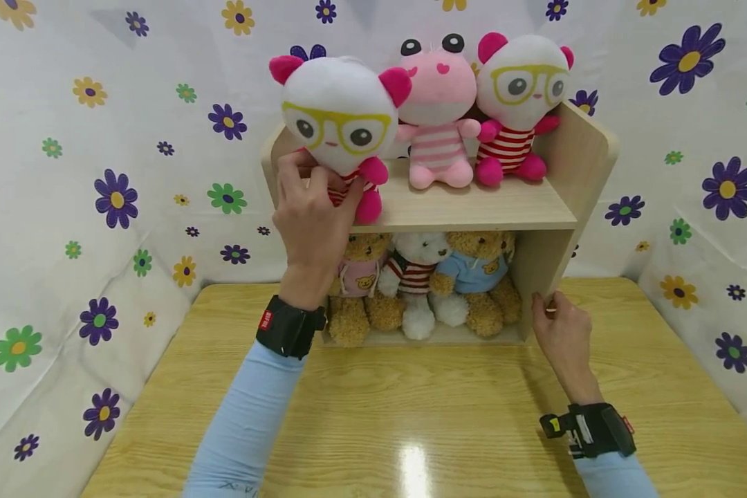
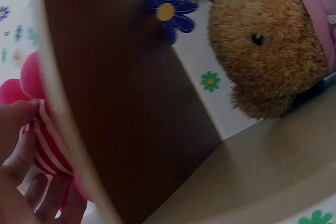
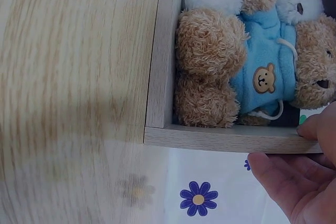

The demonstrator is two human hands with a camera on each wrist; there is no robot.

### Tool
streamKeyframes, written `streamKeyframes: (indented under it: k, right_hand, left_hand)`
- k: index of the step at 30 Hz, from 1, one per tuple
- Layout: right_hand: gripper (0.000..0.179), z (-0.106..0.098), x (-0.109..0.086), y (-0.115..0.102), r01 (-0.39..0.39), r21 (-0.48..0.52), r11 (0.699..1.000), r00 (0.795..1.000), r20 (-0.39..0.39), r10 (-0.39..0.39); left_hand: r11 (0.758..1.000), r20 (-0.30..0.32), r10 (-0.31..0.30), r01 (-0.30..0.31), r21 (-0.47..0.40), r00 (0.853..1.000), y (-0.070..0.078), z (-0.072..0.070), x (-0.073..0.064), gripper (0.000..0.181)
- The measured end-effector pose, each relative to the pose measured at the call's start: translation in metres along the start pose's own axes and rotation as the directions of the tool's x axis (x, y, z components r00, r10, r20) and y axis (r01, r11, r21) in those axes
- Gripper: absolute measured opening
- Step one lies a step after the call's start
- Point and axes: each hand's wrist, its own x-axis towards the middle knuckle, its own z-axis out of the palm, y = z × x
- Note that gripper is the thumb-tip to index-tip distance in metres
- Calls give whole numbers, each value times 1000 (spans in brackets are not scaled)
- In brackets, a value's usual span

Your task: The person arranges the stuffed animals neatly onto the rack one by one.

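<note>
My left hand [image 1: 314, 214] grips a plush bear [image 1: 339, 83] by its red-and-white striped body at the left of a wooden shelf's [image 1: 473, 213] upper tier. The bear has a white head, pink ears and yellow glasses, and leans slightly. In the left wrist view, fingers wrap the striped body [image 2: 50, 145] beyond the shelf board. Low on the shelf's right side panel [image 3: 226, 140], my right hand [image 1: 563, 332] pinches the front edge, thumb and fingers on opposite faces in the right wrist view. Whether the held bear's underside touches the board is hidden.
A pink plush hippo [image 1: 438, 145] and a matching glasses bear [image 1: 523, 86] sit on the upper tier. Below are a pink-shirted teddy [image 1: 348, 318], a white teddy [image 1: 418, 321] and a blue-hoodie teddy [image 1: 473, 273]. The shelf stands on a wooden table [image 1: 348, 415] before flowered cloth [image 1: 162, 173].
</note>
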Motion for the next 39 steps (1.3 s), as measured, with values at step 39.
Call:
streamKeyframes:
  k: [39]
  right_hand:
    - [20,3,-3,-1,3,7,1000,1000,-17,-2]
  left_hand:
    - [991,504,61,-111,70,861,-17,13,13,50]
